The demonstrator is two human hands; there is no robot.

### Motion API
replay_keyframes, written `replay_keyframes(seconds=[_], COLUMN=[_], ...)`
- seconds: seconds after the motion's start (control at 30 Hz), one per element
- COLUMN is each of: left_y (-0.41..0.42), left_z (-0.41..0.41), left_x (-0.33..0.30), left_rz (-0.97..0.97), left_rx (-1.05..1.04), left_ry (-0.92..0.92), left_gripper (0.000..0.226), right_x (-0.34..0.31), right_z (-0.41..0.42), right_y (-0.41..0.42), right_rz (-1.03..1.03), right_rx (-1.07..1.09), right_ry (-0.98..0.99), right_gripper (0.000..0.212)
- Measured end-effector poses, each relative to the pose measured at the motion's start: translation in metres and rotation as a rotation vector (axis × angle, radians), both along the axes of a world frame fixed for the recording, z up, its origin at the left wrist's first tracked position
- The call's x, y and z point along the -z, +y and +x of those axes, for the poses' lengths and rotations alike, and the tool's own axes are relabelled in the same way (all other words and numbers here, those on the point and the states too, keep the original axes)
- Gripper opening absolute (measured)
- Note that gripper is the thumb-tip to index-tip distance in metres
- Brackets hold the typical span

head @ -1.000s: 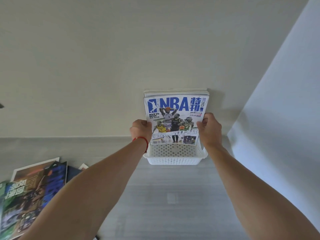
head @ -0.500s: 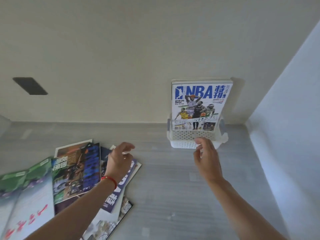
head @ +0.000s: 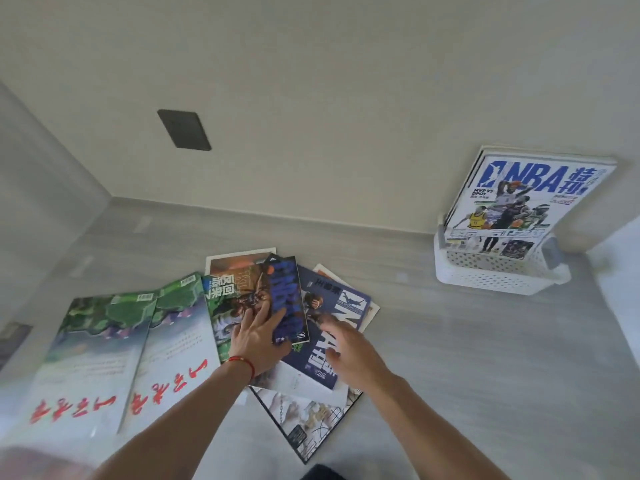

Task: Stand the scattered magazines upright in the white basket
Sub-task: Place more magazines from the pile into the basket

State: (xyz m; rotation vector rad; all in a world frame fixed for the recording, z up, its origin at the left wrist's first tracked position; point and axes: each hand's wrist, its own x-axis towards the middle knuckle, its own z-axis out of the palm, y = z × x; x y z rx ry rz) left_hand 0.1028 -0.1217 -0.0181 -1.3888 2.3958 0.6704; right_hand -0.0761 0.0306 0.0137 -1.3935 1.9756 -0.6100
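Far right against the wall stands the white basket [head: 498, 278], with an NBA magazine [head: 519, 202] and others behind it upright inside. A pile of scattered magazines [head: 287, 306] lies on the grey floor in the middle. My left hand [head: 258, 336] rests with spread fingers on a dark blue magazine [head: 287, 299] at the top of the pile. Just right of it, my right hand [head: 346, 344] hovers blurred over a navy magazine [head: 325, 358], fingers relaxed and holding nothing. Two large green-and-white magazines [head: 114, 351] lie to the left.
A dark wall plate [head: 184, 129] sits on the beige wall behind the pile. A white wall [head: 620, 265] closes off the right side next to the basket. Bare grey floor [head: 450, 358] lies between the pile and the basket.
Both hands let go of the NBA magazine in the basket and moved left and down to the scattered pile. The view swung left with them.
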Motion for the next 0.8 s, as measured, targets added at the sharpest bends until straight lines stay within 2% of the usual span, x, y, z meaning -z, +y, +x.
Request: replay_keyframes(seconds=[0.17, 0.23, 0.3, 0.37, 0.4, 0.5, 0.6, 0.73, 0.8], left_y=[0.038, 0.061, 0.072, 0.064, 0.055, 0.019, -0.005, 0.007, 0.018], left_z=[-0.015, -0.023, -0.029, -0.033, -0.036, -0.046, -0.046, -0.047, -0.050], left_x=[-0.003, -0.003, -0.003, -0.007, -0.010, -0.017, -0.015, -0.008, -0.006], left_rz=[-0.032, 0.001, 0.134, 0.215, 0.182, -0.042, -0.079, -0.144, -0.114], left_rx=[0.119, 0.229, 0.312, 0.309, 0.280, 0.225, 0.285, 0.364, 0.322], left_ry=[0.061, 0.167, 0.333, 0.466, 0.490, 0.356, 0.068, 0.051, 0.025], left_gripper=[0.082, 0.080, 0.078, 0.071, 0.067, 0.060, 0.083, 0.086, 0.090], right_x=[0.009, 0.014, 0.019, 0.025, 0.027, 0.027, 0.022, 0.017, 0.019], right_z=[0.044, 0.048, 0.042, 0.033, 0.028, 0.013, 0.002, -0.004, -0.001], right_y=[-0.020, -0.015, 0.000, 0.021, 0.032, 0.053, 0.059, 0.070, 0.078], right_rz=[0.119, 0.221, 0.347, 0.449, 0.464, 0.430, 0.468, 0.530, 0.520], right_rx=[0.185, 0.327, 0.435, 0.414, 0.383, 0.311, 0.284, 0.470, 0.598], right_ry=[0.069, 0.201, 0.276, 0.292, 0.301, 0.344, 0.426, 0.501, 0.502], right_gripper=[0.063, 0.066, 0.072, 0.085, 0.089, 0.090, 0.092, 0.095, 0.084])
